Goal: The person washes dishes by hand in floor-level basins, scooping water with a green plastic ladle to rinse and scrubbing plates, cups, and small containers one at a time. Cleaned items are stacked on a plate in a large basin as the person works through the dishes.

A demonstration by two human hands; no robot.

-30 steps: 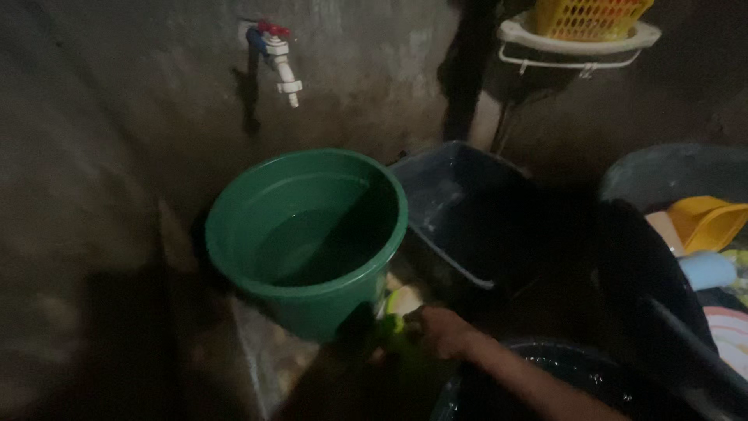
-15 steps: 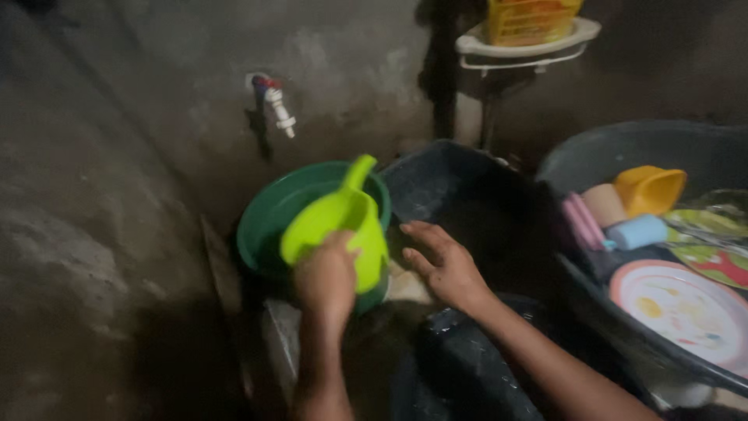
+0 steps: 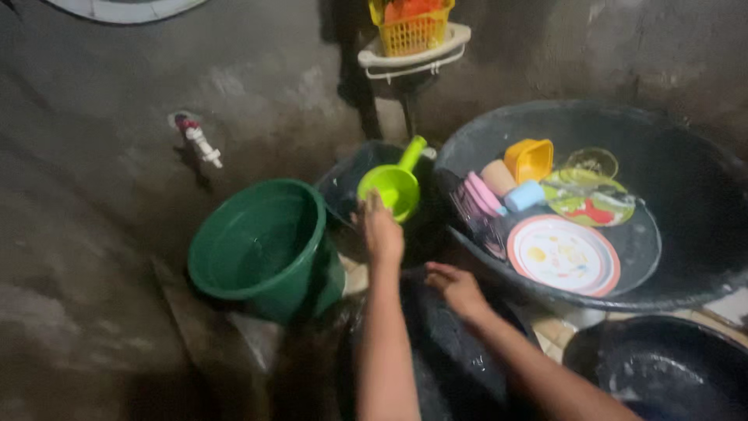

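My left hand [image 3: 382, 232] reaches forward and grips the near side of a lime-green dipper [image 3: 396, 187] with a long handle, holding it over a dark rectangular tub [image 3: 348, 183]. A round green bucket [image 3: 257, 243] with water in it stands just left of that hand. My right hand [image 3: 456, 287] hovers with fingers apart over the rim of a dark basin [image 3: 448, 362] in front of me, holding nothing.
A large dark basin [image 3: 701, 168] on the right holds a patterned plate [image 3: 562, 255], a yellow cup [image 3: 530, 158], pastel cups and other dishes. Another dark basin [image 3: 662, 366] sits at the lower right. On the wall are a tap [image 3: 199, 142] and a white shelf [image 3: 413, 53] with a yellow basket [image 3: 411, 30].
My left hand carried the dipper from in front of the green bucket to the right, over the dark tub. My right hand dropped lower and nearer. The view swung right, showing more of the dish basin.
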